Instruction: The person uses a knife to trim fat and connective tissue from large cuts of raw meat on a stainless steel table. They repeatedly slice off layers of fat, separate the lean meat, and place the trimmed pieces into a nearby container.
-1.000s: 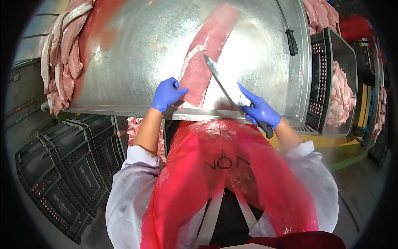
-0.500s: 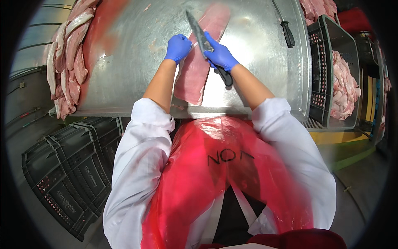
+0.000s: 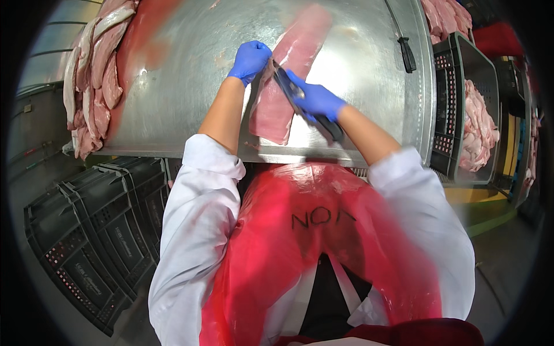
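Note:
A long pale pink piece of meat (image 3: 277, 106) lies on the metal table, running away from me. At its left edge my left hand (image 3: 251, 60), in a blue glove, is closed. A thin bit of meat or trim may be in its fingers, but the grip hides it. My right hand (image 3: 320, 99), gloved the same way, is closed on the black handle of a knife (image 3: 287, 86), slanting over the meat. The knife's tip is close to my left fingers, and its blade is partly blurred.
Several meat strips (image 3: 107, 75) are heaped along the left edge of the metal table (image 3: 190, 86). A sharpening steel (image 3: 407, 55) with a black handle lies at right. Beyond it stands a grey crate (image 3: 447, 109) with meat trimmings (image 3: 479, 127). Dark crates (image 3: 86, 242) stand below left.
My right hand has drawn the knife down and to the right, bringing its tip from beyond my left hand to beside it. My left hand stays closed near the meat's edge.

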Available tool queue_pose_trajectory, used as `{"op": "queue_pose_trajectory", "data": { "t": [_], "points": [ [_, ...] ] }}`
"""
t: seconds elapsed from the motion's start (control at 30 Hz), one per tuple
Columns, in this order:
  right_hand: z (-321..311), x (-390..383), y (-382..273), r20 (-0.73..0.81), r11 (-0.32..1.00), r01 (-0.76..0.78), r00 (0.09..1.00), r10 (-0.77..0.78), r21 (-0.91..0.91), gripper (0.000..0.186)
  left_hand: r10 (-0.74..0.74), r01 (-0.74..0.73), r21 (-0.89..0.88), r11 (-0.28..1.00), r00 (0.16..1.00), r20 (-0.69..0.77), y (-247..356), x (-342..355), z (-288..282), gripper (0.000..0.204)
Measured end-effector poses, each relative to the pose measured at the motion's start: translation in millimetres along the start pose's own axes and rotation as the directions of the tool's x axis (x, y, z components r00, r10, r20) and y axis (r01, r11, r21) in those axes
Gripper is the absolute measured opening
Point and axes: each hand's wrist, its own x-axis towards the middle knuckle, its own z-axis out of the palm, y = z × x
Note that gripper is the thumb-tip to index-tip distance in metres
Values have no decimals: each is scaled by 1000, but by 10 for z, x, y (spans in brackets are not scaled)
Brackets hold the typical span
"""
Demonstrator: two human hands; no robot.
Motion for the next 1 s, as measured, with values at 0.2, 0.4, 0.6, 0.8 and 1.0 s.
{"op": "queue_pose_trajectory", "data": {
  "t": [0.2, 0.4, 0.6, 0.8, 1.0],
  "points": [
    [58, 52, -1, -13, 1000, 26, 1000, -26, 2, 76, 31, -4, -336, 942, 997, 75, 208, -242, -30, 7],
    [68, -650, -56, 72, 971, 9, 997, 8, -240, 74, 39, -65, -327, 943, 996, -86, -71, -223, -467, 7],
    [-459, -1572, -126, 11, 972, -177, 984, 181, -157, 78, 80, 0, 482, 876, 986, -145, -709, -401, -971, 31],
    [-191, -110, -4, -221, 992, 124, 969, -113, 38, 80, 33, -227, 693, 684, 959, 281, -512, -554, -409, 33],
    [190, 394, -286, -8, 973, 5, 1000, -7, -233, 81, 113, -310, 858, 409, 950, 290, 2, -726, -429, 30]
  ]
}}
